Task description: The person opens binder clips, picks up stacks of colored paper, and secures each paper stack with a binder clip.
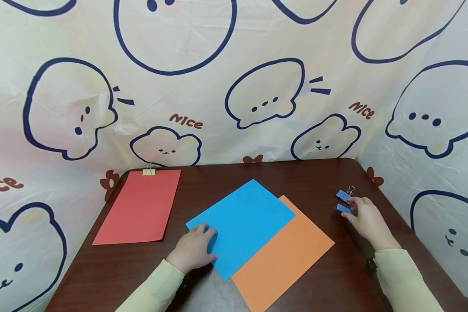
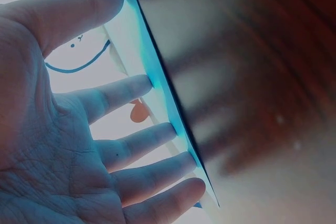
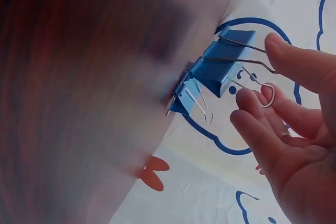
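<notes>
Right hand: fingers part-closed, curled about the wire handles of the nearer blue metal binder clip, right side of table. Probably light, stiff-sprung, sturdy; best pinched by both handles. Left hand: fingers spread on the blue rectangular paper sheet, gripping nothing. Right wrist view shows those handles; in head view the hand hides them.
</notes>
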`<state>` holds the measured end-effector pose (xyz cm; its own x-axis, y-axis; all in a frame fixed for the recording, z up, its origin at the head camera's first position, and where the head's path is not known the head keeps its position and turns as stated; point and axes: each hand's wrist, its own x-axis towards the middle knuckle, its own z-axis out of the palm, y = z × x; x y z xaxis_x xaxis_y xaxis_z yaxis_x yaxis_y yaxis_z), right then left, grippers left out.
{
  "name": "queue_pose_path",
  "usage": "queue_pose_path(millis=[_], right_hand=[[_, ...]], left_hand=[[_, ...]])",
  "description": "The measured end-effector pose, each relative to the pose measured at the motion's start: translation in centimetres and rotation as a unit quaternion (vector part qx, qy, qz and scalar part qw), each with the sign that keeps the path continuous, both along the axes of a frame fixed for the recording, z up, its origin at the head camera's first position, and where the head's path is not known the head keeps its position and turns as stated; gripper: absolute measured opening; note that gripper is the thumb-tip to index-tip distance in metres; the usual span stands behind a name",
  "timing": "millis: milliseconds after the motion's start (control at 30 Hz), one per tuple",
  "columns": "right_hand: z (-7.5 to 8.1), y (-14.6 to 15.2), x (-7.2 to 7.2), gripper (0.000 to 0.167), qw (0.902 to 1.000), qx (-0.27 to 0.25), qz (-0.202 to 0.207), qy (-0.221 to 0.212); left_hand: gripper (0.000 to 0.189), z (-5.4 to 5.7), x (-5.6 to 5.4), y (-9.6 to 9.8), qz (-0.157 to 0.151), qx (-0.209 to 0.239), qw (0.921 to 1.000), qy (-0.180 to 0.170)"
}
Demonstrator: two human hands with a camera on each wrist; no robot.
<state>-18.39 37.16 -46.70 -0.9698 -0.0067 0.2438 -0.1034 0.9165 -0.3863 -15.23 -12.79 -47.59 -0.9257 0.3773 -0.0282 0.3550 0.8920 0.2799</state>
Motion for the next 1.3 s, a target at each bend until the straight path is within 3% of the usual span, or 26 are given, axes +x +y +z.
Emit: queue_pose_path(millis=[533,1067,1300], right_hand=[[0.2,-0.8,0.1,0.039,0.997,-0.022,0.001,0.075],[-0.1,-1.2,-0.1,0.037,0.9971,-0.021,0.006,0.073],[-0.3,-1.4,-0.2,0.045,0.9984,-0.018,-0.001,0.053]], left_hand=[[0.065,0.0,0.0,-0.1,-0.003,0.005,1.0,0.003],[0.066,-0.3,-0.1,-0.2,-0.005,0.004,1.0,0.006],[0.066,-0.3,-0.1,-0.2,-0.003,0.0,1.0,0.005]])
